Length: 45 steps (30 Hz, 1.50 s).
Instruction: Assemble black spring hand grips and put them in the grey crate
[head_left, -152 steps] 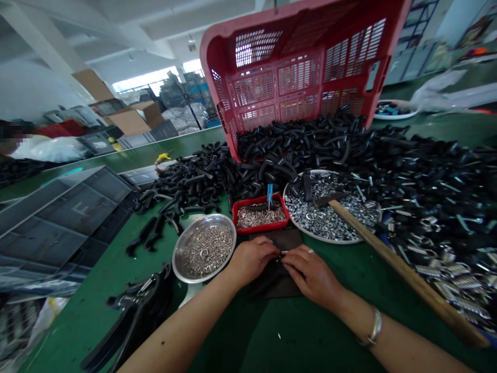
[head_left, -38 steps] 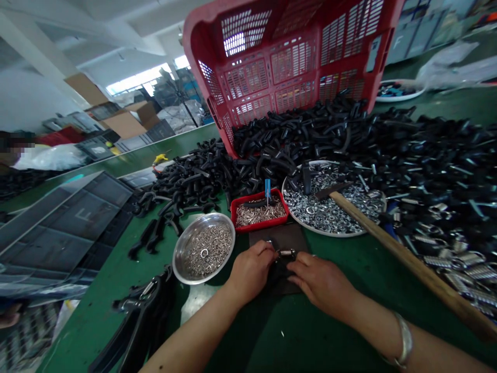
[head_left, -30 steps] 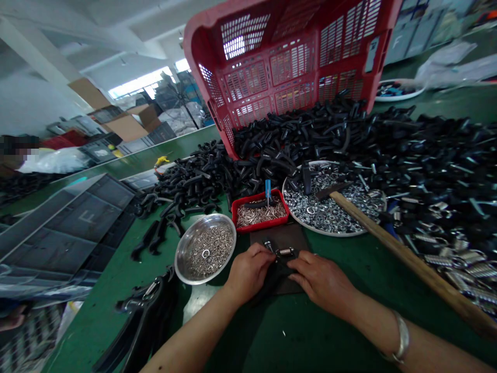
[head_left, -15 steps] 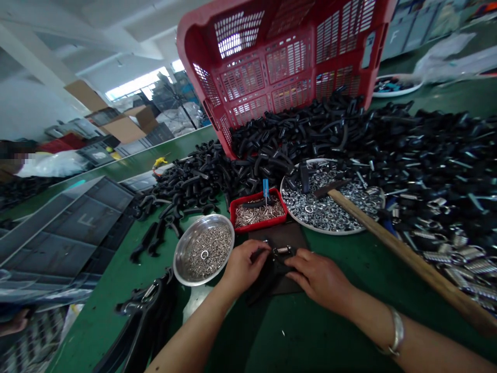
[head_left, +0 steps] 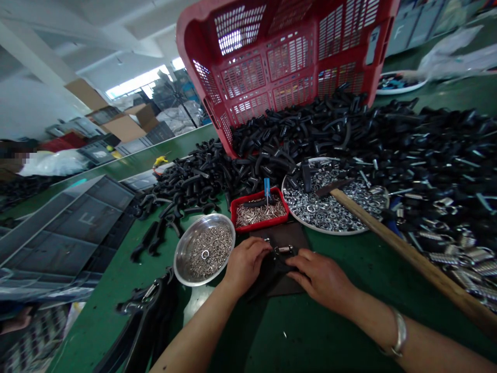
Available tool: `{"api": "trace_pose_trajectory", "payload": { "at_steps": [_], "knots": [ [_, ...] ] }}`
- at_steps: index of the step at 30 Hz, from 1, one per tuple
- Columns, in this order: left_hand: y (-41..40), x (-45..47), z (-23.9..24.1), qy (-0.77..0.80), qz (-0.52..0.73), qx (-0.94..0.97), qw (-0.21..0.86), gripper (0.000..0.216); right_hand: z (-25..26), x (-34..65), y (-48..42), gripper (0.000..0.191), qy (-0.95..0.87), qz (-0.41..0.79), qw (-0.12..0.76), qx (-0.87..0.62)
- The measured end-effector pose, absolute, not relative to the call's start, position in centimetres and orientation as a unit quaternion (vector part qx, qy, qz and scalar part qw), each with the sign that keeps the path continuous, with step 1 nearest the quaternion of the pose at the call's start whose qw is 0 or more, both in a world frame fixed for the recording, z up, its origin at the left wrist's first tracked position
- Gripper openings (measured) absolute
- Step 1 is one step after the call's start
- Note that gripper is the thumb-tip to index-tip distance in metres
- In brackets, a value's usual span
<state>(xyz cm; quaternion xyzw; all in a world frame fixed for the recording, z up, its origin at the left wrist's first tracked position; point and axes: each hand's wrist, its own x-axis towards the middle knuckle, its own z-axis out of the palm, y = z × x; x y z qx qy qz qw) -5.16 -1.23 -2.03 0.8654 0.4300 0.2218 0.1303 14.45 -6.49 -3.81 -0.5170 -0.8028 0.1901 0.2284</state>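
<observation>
A black curved handle piece (head_left: 274,270) with a metal coil spring (head_left: 284,249) lies over a dark flat plate (head_left: 300,237) on the green table. At its left end, my left hand (head_left: 244,263) has thumb and fingers pinched together beside a small shiny metal bit (head_left: 267,240). What sits between those fingertips is hidden. From the right, my right hand (head_left: 324,277) grips the handle piece by its edge, just below the spring, with thumb and fingers closed. Part of the handle piece is in shadow and behind the left hand.
Close by are a metal bowl (head_left: 181,259) of small fittings, a red tray (head_left: 235,226) of pins with a blue-handled screwdriver (head_left: 267,187), and a round tray (head_left: 310,226) of metal rings. A hammer (head_left: 388,239) lies across the right side. Black handles (head_left: 194,176) heap around a red crate (head_left: 229,77).
Both hands stay almost where they were, still at the handle piece. The view has shifted very slightly; the left fingers are bent a little more downward.
</observation>
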Motion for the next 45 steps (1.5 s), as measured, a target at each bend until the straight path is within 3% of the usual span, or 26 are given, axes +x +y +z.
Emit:
{"api": "trace_pose_trajectory", "payload": {
  "at_steps": [15,24,39,45],
  "knots": [
    [-0.9,-5.1,-1.2,0.37,0.147,0.914,0.08,0.021,-4.0,14.6,-6.4,0.02,-0.801,0.208,0.226,-0.514],
    [-0.1,-5.0,-0.6,0.363,0.142,0.912,0.127,0.026,-4.0,14.6,-6.3,0.02,-0.801,0.201,0.229,-0.515],
    [0.7,-5.1,-0.7,0.376,0.134,0.891,0.215,0.016,-4.2,14.6,-6.4,0.021,-0.801,0.2,0.23,-0.516],
    [1.2,-5.4,0.0,0.422,0.209,0.852,0.23,0.018,-4.0,14.6,-6.3,0.021,-0.804,0.2,0.224,-0.514]
  ]
}}
